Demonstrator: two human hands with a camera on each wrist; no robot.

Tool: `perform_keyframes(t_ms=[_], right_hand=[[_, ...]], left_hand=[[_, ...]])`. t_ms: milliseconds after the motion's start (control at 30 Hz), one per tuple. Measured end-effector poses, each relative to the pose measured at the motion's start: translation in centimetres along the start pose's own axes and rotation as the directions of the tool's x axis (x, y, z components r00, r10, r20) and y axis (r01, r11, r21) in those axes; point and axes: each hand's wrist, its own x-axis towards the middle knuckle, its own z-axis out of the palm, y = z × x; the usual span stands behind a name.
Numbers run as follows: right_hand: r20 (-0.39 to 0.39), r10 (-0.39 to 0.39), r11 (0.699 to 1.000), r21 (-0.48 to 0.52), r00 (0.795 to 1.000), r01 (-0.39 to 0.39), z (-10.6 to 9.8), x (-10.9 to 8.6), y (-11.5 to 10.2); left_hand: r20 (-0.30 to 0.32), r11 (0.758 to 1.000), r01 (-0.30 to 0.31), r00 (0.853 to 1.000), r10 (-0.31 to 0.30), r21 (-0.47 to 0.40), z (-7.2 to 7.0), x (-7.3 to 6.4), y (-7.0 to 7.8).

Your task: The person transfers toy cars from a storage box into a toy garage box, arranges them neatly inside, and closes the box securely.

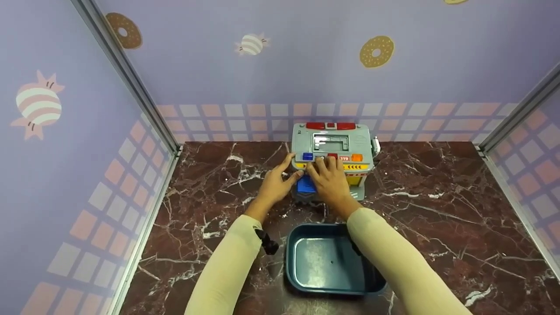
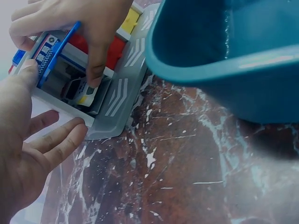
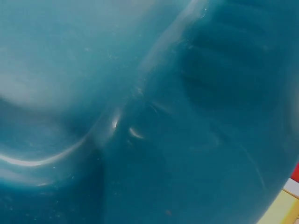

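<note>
A grey toy rescue station (image 1: 302, 142) stands against the back wall, with red, blue and orange pieces on its roof. My left hand (image 1: 275, 186) rests at its left side, the thumb touching the front by the raised blue door (image 2: 58, 56). In the left wrist view, this hand's other fingers lie loosely along the side wall. My right hand (image 1: 329, 181) spreads its fingers over the roof's front edge. Its thumb reaches down and presses on a small white toy car (image 2: 84, 94) in the left bay. The right wrist view shows neither hand.
A dark teal plastic basin (image 1: 302, 286) stands in front of the station, under my right forearm. Brown marbled tabletop (image 1: 210, 262) surrounds them. Patterned panels (image 1: 251, 78) enclose the back and both sides. A white part (image 1: 375, 146) sticks out from the station's right side.
</note>
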Motion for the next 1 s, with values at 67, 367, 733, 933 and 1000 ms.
perform_keyframes(t_ms=[67, 367, 733, 933, 1000], right_hand=[[-0.003, -0.005, 1.0, 0.014, 1.0, 0.005, 0.0, -0.1, 0.1], [-0.005, -0.025, 0.992, 0.125, 1.0, 0.025, -0.4, -0.3, 0.4], [0.026, -0.07, 0.958, 0.28, 0.997, 0.059, -1.3, -0.6, 1.4], [-0.018, -0.083, 0.934, 0.346, 0.996, 0.084, -1.4, -0.6, 1.9], [-0.012, -0.084, 0.927, 0.366, 0.996, 0.083, -1.5, -0.6, 2.1]], left_hand=[[0.009, 1.0, 0.011, 1.0, -0.012, 0.023, -0.2, 0.0, 0.1], [0.01, 0.994, -0.031, 0.999, 0.03, 0.106, -1.1, 0.4, 0.5], [0.092, 0.996, -0.019, 0.996, 0.011, 0.093, -2.2, 1.1, 0.9], [0.115, 0.997, 0.007, 0.993, -0.016, 0.083, -2.7, 1.4, 1.0], [0.119, 0.997, 0.015, 0.993, -0.024, 0.079, -2.7, 1.5, 1.1]])
